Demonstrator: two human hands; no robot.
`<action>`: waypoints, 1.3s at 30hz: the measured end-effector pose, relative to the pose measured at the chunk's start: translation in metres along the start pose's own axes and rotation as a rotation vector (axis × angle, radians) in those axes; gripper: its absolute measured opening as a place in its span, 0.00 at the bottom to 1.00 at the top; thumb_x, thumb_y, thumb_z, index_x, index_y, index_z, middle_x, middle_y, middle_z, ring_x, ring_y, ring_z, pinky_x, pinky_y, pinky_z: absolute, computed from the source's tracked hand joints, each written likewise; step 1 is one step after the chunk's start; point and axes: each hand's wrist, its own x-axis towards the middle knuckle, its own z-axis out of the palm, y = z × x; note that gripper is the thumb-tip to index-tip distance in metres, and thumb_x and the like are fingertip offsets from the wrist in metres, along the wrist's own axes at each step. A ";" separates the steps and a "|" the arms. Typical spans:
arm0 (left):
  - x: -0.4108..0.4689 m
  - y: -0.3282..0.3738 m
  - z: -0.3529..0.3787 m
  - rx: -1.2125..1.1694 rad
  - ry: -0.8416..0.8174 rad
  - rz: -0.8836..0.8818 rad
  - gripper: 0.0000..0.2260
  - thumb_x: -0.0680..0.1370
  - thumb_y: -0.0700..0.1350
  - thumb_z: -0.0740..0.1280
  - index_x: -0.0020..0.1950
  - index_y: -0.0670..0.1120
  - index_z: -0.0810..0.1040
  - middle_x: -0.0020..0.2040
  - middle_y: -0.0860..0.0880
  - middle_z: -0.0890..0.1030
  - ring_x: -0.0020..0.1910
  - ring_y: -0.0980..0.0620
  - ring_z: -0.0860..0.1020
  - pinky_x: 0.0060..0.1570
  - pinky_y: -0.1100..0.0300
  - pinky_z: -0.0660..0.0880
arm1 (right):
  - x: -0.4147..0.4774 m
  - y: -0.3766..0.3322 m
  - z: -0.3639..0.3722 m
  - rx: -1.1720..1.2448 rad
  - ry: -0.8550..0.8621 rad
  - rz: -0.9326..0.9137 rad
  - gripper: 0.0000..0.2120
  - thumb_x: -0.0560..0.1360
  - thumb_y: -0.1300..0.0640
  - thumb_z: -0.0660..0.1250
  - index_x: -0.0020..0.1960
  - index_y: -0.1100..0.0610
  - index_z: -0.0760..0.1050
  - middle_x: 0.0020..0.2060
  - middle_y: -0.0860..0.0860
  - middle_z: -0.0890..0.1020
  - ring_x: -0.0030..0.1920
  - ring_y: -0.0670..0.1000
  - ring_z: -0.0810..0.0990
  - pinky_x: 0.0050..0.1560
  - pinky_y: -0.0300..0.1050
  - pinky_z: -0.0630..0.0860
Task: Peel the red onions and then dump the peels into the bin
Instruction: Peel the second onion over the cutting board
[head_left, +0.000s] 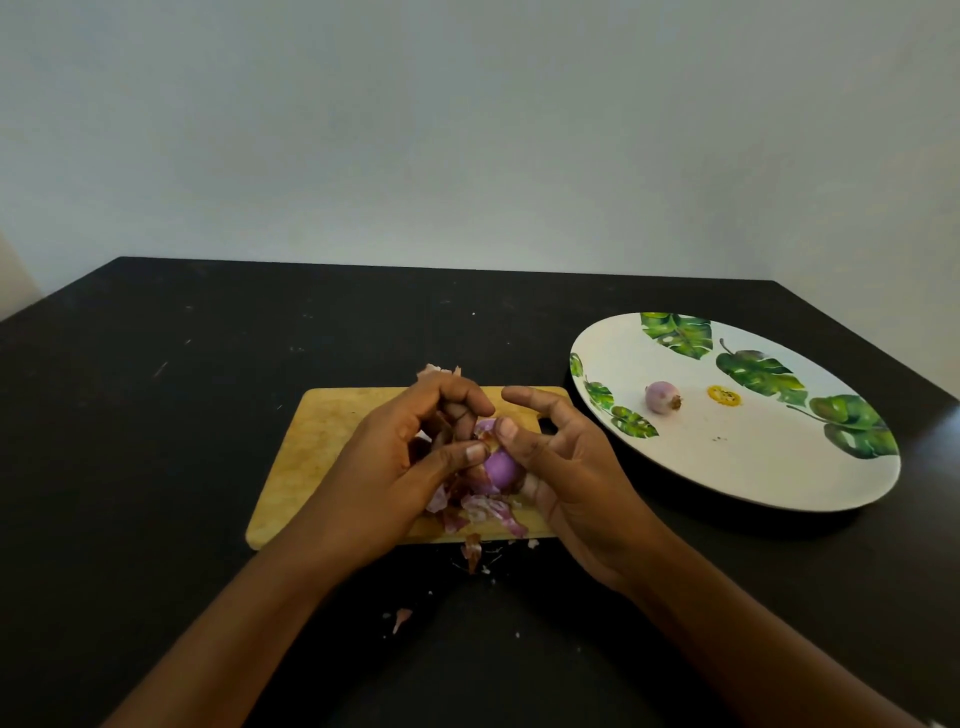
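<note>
The peeling step is in hand, and the dumping has not begun: no bin shows anywhere in the view. The red onion (501, 470) sits between both hands just above the wooden cutting board (311, 441), its purple flesh largely bared. The left hand (415, 457) has its grip closed on the onion, thumb against its side and fingers curled over it with dry brown skin caught among them. The right hand (566, 467) has a narrow grip on the onion, thumb pressed at its top and lower fingers beneath, index finger lifted free. Loose peels (483, 512) lie on the board under the hands, and a few scraps (401, 619) have fallen onto the dark counter (156, 415). A second onion (662, 397), seemingly already peeled, rests on the leaf-patterned plate (779, 483) to the right. The next move likely calls for stripping the last skin at the top, then setting this onion on the plate.
</note>
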 end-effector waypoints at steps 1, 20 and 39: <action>0.000 0.000 0.000 0.005 -0.001 0.003 0.09 0.72 0.44 0.65 0.50 0.56 0.76 0.45 0.51 0.78 0.47 0.52 0.77 0.46 0.60 0.78 | 0.000 0.000 0.000 0.005 0.001 -0.002 0.26 0.66 0.52 0.70 0.63 0.52 0.69 0.49 0.57 0.85 0.52 0.58 0.84 0.59 0.62 0.76; 0.002 -0.005 -0.001 0.105 0.222 0.077 0.07 0.71 0.47 0.72 0.49 0.54 0.82 0.48 0.55 0.81 0.51 0.61 0.78 0.47 0.68 0.76 | 0.001 -0.001 0.000 0.199 0.024 0.032 0.26 0.67 0.56 0.69 0.64 0.55 0.70 0.52 0.60 0.83 0.52 0.58 0.84 0.51 0.54 0.82; 0.001 -0.012 0.002 0.365 0.086 0.141 0.09 0.75 0.55 0.54 0.50 0.57 0.71 0.51 0.61 0.68 0.52 0.56 0.71 0.48 0.63 0.72 | -0.003 -0.006 0.004 0.185 -0.014 0.094 0.24 0.67 0.55 0.69 0.62 0.54 0.70 0.56 0.61 0.81 0.53 0.58 0.83 0.52 0.54 0.81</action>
